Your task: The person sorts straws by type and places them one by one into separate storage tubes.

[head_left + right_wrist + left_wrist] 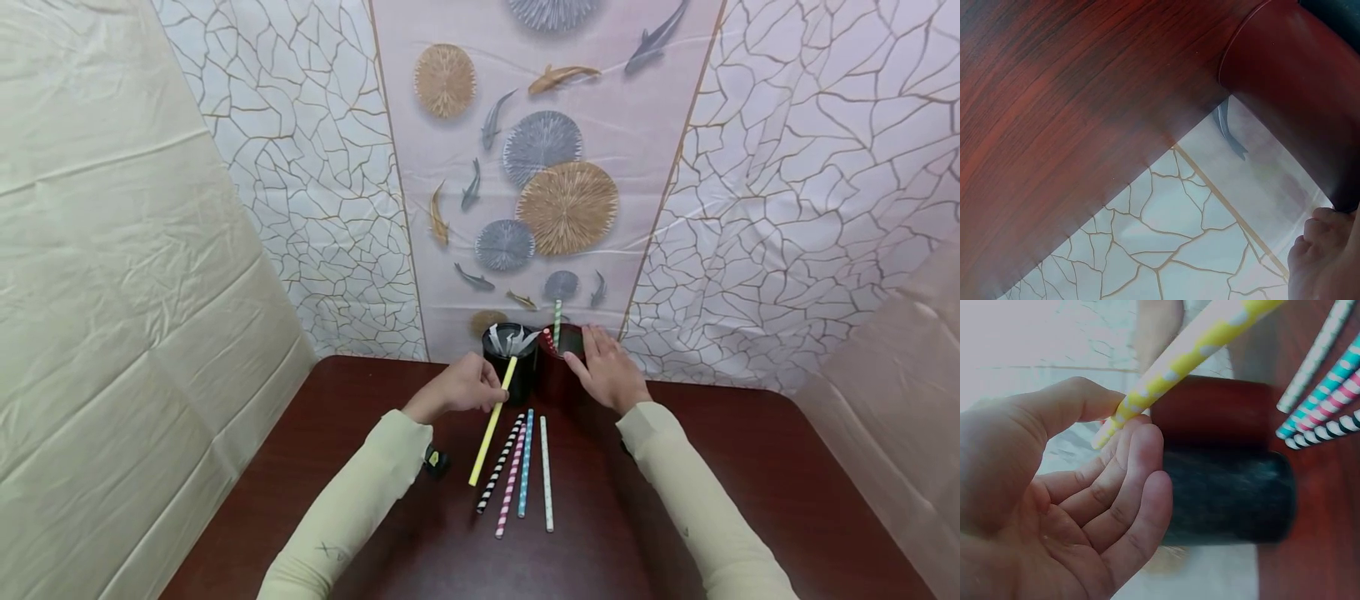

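My left hand (474,385) pinches a yellow paper straw with white dots (491,429) between thumb and fingertips. The straw slants in front of a black cup (522,379), its upper end near the rim. In the left wrist view the other fingers of this hand are loosely bent. My right hand (609,371) rests at the right side of a dark red cup (551,379), fingers extended along its rim and thumb apart. A green striped straw (557,321) and a red dotted straw (548,339) stand in the red cup. Whitish strips (513,340) stick out of the black cup.
On the dark wood table (637,517) before the cups lie a black-and-white striped straw (498,467), a pink-and-white one (512,483), a blue one (527,462) and a pale dotted one (547,475). A patterned cloth wall (450,192) rises right behind the cups.
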Action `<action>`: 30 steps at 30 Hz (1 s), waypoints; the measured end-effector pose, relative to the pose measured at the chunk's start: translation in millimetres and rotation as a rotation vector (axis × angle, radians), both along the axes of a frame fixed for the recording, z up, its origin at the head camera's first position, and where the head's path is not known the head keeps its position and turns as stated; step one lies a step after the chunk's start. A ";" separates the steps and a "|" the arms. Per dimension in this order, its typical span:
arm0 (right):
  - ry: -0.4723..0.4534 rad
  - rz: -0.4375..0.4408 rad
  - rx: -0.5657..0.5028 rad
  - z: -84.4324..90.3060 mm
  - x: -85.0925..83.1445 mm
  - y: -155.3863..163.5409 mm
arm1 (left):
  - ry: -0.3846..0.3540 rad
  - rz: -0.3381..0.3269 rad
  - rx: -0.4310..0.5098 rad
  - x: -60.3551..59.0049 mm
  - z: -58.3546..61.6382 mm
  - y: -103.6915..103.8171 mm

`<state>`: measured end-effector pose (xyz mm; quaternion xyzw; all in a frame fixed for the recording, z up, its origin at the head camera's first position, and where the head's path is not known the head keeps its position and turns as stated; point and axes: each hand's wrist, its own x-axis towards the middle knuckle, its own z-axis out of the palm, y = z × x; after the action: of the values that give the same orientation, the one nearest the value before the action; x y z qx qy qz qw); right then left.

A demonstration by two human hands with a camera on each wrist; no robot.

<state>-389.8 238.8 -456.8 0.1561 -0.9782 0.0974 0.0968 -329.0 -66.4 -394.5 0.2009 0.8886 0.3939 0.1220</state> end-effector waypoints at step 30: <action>0.009 -0.009 -0.005 -3.0 -1.9 -0.9 | 0.579 0.130 0.197 -9.2 110.9 51.2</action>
<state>-391.7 237.9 -459.9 0.1521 -0.9781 0.0989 0.1020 -338.3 -15.3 -283.6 0.2583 0.8549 0.4116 -0.1815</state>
